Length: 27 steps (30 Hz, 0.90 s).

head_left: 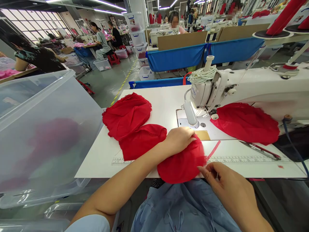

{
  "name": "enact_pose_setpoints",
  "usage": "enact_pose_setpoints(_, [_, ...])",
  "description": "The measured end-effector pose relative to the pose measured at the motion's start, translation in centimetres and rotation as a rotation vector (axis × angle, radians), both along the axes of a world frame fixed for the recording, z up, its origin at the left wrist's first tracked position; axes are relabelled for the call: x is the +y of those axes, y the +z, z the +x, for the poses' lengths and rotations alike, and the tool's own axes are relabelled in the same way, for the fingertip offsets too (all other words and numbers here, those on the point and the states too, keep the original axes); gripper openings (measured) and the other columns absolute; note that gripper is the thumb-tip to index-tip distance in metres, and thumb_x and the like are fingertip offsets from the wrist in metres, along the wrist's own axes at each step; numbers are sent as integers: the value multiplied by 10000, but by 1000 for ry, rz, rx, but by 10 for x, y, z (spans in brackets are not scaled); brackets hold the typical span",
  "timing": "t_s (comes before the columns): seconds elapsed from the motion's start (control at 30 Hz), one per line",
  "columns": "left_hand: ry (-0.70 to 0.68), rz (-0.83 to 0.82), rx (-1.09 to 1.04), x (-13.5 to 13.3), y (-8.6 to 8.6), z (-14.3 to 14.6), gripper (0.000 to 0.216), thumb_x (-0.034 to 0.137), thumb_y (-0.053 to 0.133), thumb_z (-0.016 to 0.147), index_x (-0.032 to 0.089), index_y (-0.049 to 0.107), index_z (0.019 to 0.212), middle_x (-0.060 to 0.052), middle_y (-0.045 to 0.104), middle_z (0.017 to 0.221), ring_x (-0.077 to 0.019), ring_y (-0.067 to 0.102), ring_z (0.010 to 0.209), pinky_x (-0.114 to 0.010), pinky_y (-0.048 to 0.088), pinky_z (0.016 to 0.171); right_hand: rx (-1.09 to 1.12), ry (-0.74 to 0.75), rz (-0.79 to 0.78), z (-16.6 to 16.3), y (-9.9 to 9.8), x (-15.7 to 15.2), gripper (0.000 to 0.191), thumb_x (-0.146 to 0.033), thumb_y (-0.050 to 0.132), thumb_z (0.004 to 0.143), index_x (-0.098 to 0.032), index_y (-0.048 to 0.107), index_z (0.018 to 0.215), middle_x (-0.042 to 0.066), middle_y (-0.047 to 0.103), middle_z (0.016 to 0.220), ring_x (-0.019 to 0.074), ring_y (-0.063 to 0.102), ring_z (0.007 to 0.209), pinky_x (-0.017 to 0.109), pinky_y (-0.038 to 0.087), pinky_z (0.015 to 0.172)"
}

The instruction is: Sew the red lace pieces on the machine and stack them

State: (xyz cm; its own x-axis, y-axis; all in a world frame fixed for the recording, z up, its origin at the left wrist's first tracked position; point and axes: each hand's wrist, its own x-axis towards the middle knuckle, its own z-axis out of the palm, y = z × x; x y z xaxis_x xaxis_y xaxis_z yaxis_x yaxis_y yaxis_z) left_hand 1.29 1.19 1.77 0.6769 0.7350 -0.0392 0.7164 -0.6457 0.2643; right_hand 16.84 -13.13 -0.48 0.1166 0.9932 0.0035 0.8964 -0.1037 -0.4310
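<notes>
A rounded piece of red fabric [181, 164] lies at the table's front edge, its lower part hanging slightly over. My left hand [180, 139] is closed on its upper edge, near the sewing machine's needle area. At its right edge, my right hand [224, 180] pinches the cloth between thumb and forefinger, close to where a narrow red strip [214, 150] sticks out. Left of my hands are a folded red piece [142, 138] and a larger crumpled red piece [127, 111]. Another red piece [246, 122] rests under the arm of the white sewing machine [256, 83].
Scissors or snips [262, 149] lie right of my hands by a printed ruler [231, 159]. A large translucent bin [48, 129] stands against the table's left side. Red thread cones [285, 17] rise at the upper right. Several people work at machines beyond.
</notes>
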Motion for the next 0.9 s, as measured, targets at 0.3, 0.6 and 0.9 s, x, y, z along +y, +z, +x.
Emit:
enact_pose_setpoints(0.3, [352,-47,-182,17,-8,-6,203,250,698,803,157,579,938,-103,565,1086,-274,520,1067,-412,437,928,-107,13,237,-15,-19,1,352,-454,386,964,-251,490,696,-10,593,607,173,527,486,265,251,428])
enact_pose_setpoints(0.6, [233,-429,-541,18,6,-23,197,339,489,885,193,458,755,78,405,558,-87,386,517,-196,309,493,40,70,272,18,-16,23,301,-411,385,953,-244,618,1045,44,662,928,179,628,632,274,436,481])
enact_pose_setpoints(0.9, [303,-767,-716,23,17,-26,222,348,618,740,180,480,697,63,435,566,-65,369,486,-189,252,467,1,261,275,32,-10,35,247,-319,375,953,-234,559,812,39,622,939,142,582,603,259,417,488])
